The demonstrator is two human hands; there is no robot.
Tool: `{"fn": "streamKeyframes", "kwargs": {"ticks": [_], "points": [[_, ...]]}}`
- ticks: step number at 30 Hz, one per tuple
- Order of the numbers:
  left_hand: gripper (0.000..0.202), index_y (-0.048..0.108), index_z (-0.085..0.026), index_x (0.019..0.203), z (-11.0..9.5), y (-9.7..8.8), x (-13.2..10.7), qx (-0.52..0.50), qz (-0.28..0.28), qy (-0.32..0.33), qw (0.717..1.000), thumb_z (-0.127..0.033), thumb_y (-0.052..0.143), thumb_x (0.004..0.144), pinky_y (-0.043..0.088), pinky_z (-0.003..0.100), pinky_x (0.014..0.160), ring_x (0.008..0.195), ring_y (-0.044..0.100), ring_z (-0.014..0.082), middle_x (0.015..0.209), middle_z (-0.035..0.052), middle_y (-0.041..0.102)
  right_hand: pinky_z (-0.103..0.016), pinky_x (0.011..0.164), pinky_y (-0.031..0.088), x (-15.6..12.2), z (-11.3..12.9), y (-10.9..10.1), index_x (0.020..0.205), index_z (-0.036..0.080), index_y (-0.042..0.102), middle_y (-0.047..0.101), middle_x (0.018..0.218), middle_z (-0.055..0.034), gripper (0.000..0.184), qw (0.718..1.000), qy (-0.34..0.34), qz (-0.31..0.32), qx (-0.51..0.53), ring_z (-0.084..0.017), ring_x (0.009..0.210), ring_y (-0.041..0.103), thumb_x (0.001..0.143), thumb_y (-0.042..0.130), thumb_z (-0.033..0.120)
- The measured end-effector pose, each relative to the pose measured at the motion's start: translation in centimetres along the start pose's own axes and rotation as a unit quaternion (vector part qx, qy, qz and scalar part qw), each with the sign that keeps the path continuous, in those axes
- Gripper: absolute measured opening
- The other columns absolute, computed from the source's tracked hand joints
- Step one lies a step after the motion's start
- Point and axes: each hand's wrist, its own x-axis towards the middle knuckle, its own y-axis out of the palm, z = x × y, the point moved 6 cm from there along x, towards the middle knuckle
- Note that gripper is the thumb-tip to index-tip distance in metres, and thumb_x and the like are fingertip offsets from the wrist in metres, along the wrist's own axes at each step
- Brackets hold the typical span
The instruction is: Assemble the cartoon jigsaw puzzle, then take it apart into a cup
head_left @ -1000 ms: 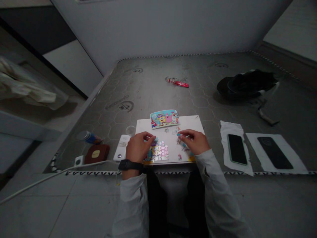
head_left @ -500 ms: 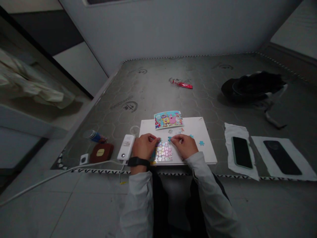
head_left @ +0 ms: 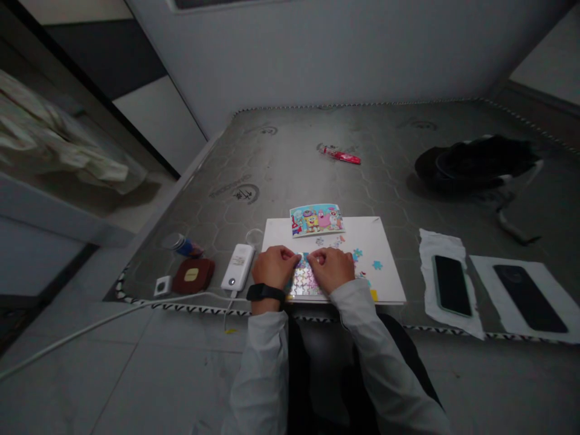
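Grey quilted mattress (head_left: 281, 157), white rectangular board (head_left: 385, 241) at near edge. Small shiny assembled jigsaw patch (head_left: 304, 282) on board's near-left part. Left hand (head_left: 272, 267), right hand (head_left: 331, 269) curled over it, fingertips meeting; pinched piece cannot tell. Loose blue jigsaw pieces (head_left: 376, 264) unplaced, much left

Board (head_left: 385, 241) lies at the near edge of the mattress (head_left: 281, 163). The puzzle patch (head_left: 304, 281) is on its near-left part under the left hand (head_left: 273, 266) and right hand (head_left: 332, 268), with the reference card (head_left: 316, 219) at its far edge and loose pieces (head_left: 376, 264) right of the hands. Left of the board, going outward: power bank (head_left: 238, 267), flat case (head_left: 194, 275), wall plug (head_left: 162, 285), with a can (head_left: 183, 244) behind the case. To the right, inner phone (head_left: 447, 285) and outer phone (head_left: 529, 289) each lie on a cloth, with the bundle (head_left: 475, 162) behind them and the wrapper (head_left: 341, 155) well behind the board.
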Motion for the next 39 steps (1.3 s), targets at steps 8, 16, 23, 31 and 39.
{"fn": "streamKeyframes", "kwargs": {"ticks": [8, 16, 23, 31, 39], "points": [[0.018, 0.076, -0.026, 0.080, -0.1, -0.1, -0.1, -0.005, 0.003, -0.004, 1.000, -0.043, 0.072, 0.077, 0.037, 0.029, 0.060, 0.081, 0.069, 0.0198, 0.085, 0.0003, 0.078, -0.036, 0.078, 0.029, -0.3, 0.5, 0.2, 0.085, 0.023, 0.075, 0.073, 0.086, -0.0040, 0.020, 0.998, -0.013, -0.028, -0.054, -0.021, 0.087, 0.062, 0.092, 0.062, 0.037], [0.019, 0.076, -0.027, 0.081, -0.2, -0.1, -0.2, 0.006, 0.004, 0.001, 1.000, -0.045, 0.071, 0.078, 0.036, 0.028, 0.060, 0.078, 0.067, 0.0193, 0.085, 0.0012, 0.077, -0.034, 0.077, 0.027, -0.4, 0.8, 0.7, 0.095, 0.022, 0.068, 0.071, 0.084, -0.0025, 0.012, 0.996, -0.039, -0.047, -0.058, -0.021, 0.086, 0.061, 0.090, 0.066, 0.033], [0.018, 0.076, -0.027, 0.080, 0.0, -0.1, 0.0, -0.008, -0.007, 0.002, 1.000, -0.045, 0.072, 0.077, 0.038, 0.028, 0.061, 0.077, 0.067, 0.0182, 0.084, -0.0007, 0.077, -0.033, 0.074, 0.027, -1.0, 0.8, -2.7, 0.095, 0.025, 0.069, 0.066, 0.070, 0.0030, 0.011, 0.997, -0.042, -0.062, -0.008, -0.018, 0.075, 0.062, 0.090, 0.065, 0.034], [0.016, 0.075, -0.027, 0.080, -1.4, 0.3, -0.4, -0.025, 0.003, 0.027, 0.999, -0.042, 0.075, 0.076, 0.043, 0.030, 0.066, 0.080, 0.068, 0.0197, 0.084, 0.0005, 0.076, -0.033, 0.072, 0.032, -1.2, -5.6, -9.2, 0.092, 0.026, 0.072, 0.067, 0.071, 0.0020, 0.021, 0.996, 0.074, -0.039, -0.034, -0.019, 0.070, 0.061, 0.087, 0.063, 0.044], [0.015, 0.075, -0.026, 0.081, -1.8, 0.5, -0.6, -0.022, 0.016, 0.032, 0.999, -0.040, 0.074, 0.076, 0.047, 0.031, 0.070, 0.082, 0.069, 0.0205, 0.085, 0.0009, 0.077, -0.031, 0.065, 0.034, -1.2, -9.4, -10.9, 0.094, 0.023, 0.074, 0.067, 0.075, -0.0024, 0.027, 0.988, 0.131, -0.056, -0.057, -0.020, 0.070, 0.060, 0.085, 0.061, 0.044]]}}
